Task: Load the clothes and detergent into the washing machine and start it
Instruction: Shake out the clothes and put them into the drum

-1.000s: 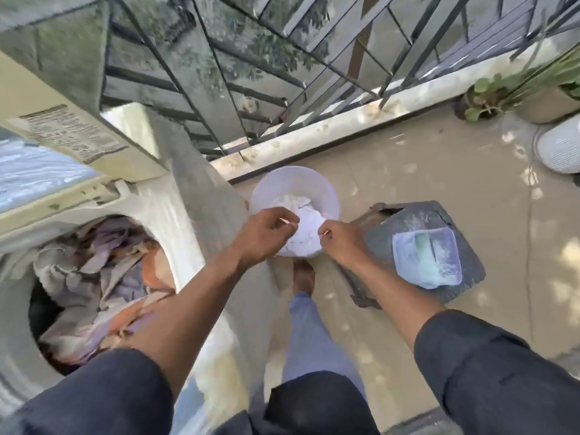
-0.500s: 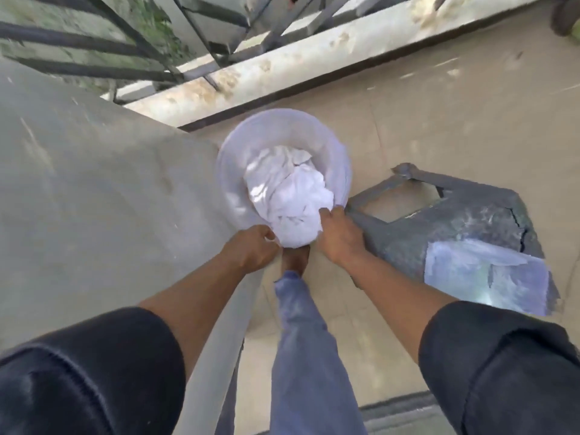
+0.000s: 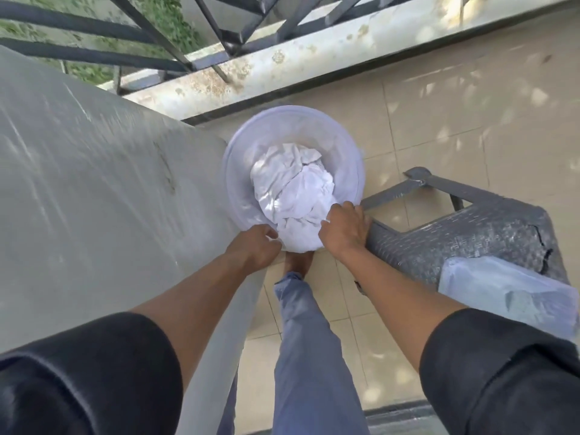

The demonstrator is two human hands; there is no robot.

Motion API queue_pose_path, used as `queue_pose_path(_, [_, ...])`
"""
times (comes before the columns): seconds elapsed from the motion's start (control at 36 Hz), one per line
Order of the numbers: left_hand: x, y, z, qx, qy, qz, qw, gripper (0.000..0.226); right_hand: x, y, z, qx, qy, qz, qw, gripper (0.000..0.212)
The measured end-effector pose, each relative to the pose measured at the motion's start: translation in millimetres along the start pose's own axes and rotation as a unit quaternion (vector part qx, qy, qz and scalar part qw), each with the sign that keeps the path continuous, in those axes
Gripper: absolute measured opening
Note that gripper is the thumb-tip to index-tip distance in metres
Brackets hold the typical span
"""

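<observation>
A round white basket point(image 3: 238, 171) stands on the tiled floor beside the washing machine's grey side point(image 3: 103, 196). A crumpled white cloth point(image 3: 292, 189) fills it and hangs over its near rim. My left hand point(image 3: 254, 246) grips the cloth's lower left edge. My right hand point(image 3: 343, 229) holds the cloth at its right side, by the basket's rim. The machine's drum is out of view. A clear bag point(image 3: 502, 293) with pale contents lies on a grey stool point(image 3: 470, 233) to the right.
A pale concrete ledge point(image 3: 314, 54) with dark metal railing point(image 3: 175, 36) runs along the back. My bare foot point(image 3: 298, 262) and blue trouser leg point(image 3: 307, 356) stand just below the basket. Beige floor tiles point(image 3: 455, 114) spread to the right.
My view has swung down and right, away from the open drum with clothes, onto the basket. Both hands have gone lower and closed on the white cloth at the near rim.
</observation>
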State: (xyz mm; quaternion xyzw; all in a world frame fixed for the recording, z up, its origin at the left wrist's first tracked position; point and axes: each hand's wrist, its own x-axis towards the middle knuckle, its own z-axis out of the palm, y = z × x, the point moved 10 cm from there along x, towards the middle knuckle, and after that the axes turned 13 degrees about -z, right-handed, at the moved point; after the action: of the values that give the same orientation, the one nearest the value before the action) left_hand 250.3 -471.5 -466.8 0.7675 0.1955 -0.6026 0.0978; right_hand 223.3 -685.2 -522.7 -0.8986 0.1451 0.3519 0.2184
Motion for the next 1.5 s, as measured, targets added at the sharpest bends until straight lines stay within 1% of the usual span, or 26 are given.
queue_pose_path(0.08, [-21, 7, -12, -0.017, 0.0, 0.013, 1.0, 0.042, -20, -9, -7, 0.15, 0.0, 0.002, 0.989, 0.013])
queue_pose_path(0.14, [-38, 13, -21, -0.024, 0.007, 0.029, 0.999, 0.042, -38, -18, -17, 0.221, 0.017, -0.001, 0.975, 0.012])
queue_pose_path(0.22, [-66, 20, -36, -0.028, 0.033, 0.058, 0.997, 0.04, -67, -34, -43, 0.267, 0.06, -0.029, 0.961, 0.009])
queue_pose_path(0.28, [-87, 19, -44, -0.028, 0.05, 0.075, 0.996, 0.04, -86, -45, -65, 0.287, 0.097, -0.044, 0.952, 0.02])
queue_pose_path(0.31, [-98, 20, -48, -0.025, 0.058, 0.087, 0.994, 0.041, -96, -50, -78, 0.295, 0.115, -0.048, 0.947, 0.023])
queue_pose_path(0.39, [-137, 28, -64, 0.0, 0.097, 0.139, 0.986, 0.047, -128, -76, -122, 0.332, 0.153, -0.072, 0.928, 0.018])
queue_pose_path(0.47, [-185, 41, -87, 0.024, 0.147, 0.2, 0.968, 0.05, -163, -105, -165, 0.364, 0.168, -0.099, 0.911, 0.01])
queue_pose_path(0.56, [-238, 54, -111, 0.044, 0.185, 0.274, 0.943, 0.047, -195, -134, -201, 0.385, 0.156, -0.126, 0.901, 0.012])
queue_pose_path(0.64, [-285, 67, -126, 0.094, 0.198, 0.357, 0.908, 0.051, -232, -165, -238, 0.407, 0.135, -0.155, 0.89, 0.011])
queue_pose_path(0.69, [-309, 69, -132, 0.137, 0.204, 0.385, 0.889, 0.049, -259, -182, -264, 0.417, 0.127, -0.168, 0.884, 0.011])
queue_pose_path(0.75, [-328, 66, -139, 0.166, 0.223, 0.39, 0.878, 0.045, -288, -198, -291, 0.415, 0.12, -0.202, 0.879, 0.011])
queue_pose_path(0.81, [-348, 60, -146, 0.173, 0.245, 0.397, 0.868, 0.039, -319, -213, -318, 0.425, 0.111, -0.246, 0.864, 0.013])
queue_pose_path(0.86, [-362, 52, -153, 0.16, 0.258, 0.394, 0.868, 0.027, -350, -224, -343, 0.449, 0.107, -0.284, 0.841, 0.014])
queue_pose_path(0.92, [-368, 42, -162, 0.14, 0.273, 0.372, 0.876, 0.032, -381, -232, -369, 0.48, 0.115, -0.322, 0.807, 0.012])
queue_pose_path(1.0, [-375, 27, -180, 0.107, 0.309, 0.348, 0.879, 0.029, -424, -234, -409, 0.501, 0.16, -0.374, 0.764, 0.01])
queue_pose_path(1.06, [-386, 19, -194, 0.075, 0.322, 0.346, 0.878, 0.033, -448, -227, -430, 0.486, 0.205, -0.389, 0.755, 0.01])
queue_pose_path(1.11, [-401, 14, -211, 0.049, 0.337, 0.346, 0.874, 0.027, -467, -218, -445, 0.468, 0.245, -0.393, 0.753, 0.01])
queue_pose_path(1.17, [-420, 13, -228, 0.022, 0.347, 0.353, 0.868, 0.029, -480, -206, -452, 0.461, 0.277, -0.381, 0.752, 0.011])
queue_pose_path(1.19, [-432, 13, -237, 0.001, 0.344, 0.364, 0.865, 0.029, -483, -200, -452, 0.461, 0.288, -0.373, 0.752, 0.012])
queue_pose_path(1.25, [-462, 14, -250, -0.054, 0.318, 0.401, 0.857, 0.023, -486, -190, -449, 0.448, 0.309, -0.353, 0.761, 0.011])
queue_pose_path(1.31, [-491, 11, -257, -0.121, 0.262, 0.428, 0.856, 0.015, -480, -182, -439, 0.393, 0.33, -0.316, 0.798, 0.006])
queue_pose_path(1.36, [-520, 9, -257, -0.17, 0.193, 0.454, 0.853, 0.02, -468, -176, -424, 0.325, 0.339, -0.265, 0.842, 0.013])
queue_pose_path(1.39, [-533, 10, -255, -0.174, 0.169, 0.464, 0.852, 0.019, -462, -174, -416, 0.294, 0.34, -0.238, 0.861, 0.016])
queue_pose_path(1.42, [-546, 9, -252, -0.169, 0.152, 0.475, 0.85, 0.019, -457, -173, -407, 0.26, 0.34, -0.213, 0.878, 0.024])
queue_pose_path(1.44, [-560, 9, -250, -0.163, 0.143, 0.489, 0.845, 0.02, -452, -173, -398, 0.223, 0.337, -0.191, 0.895, 0.039])
queue_pose_path(1.5, [-586, 4, -244, -0.168, 0.128, 0.519, 0.828, 0.022, -438, -173, -382, 0.153, 0.321, -0.149, 0.923, 0.076])
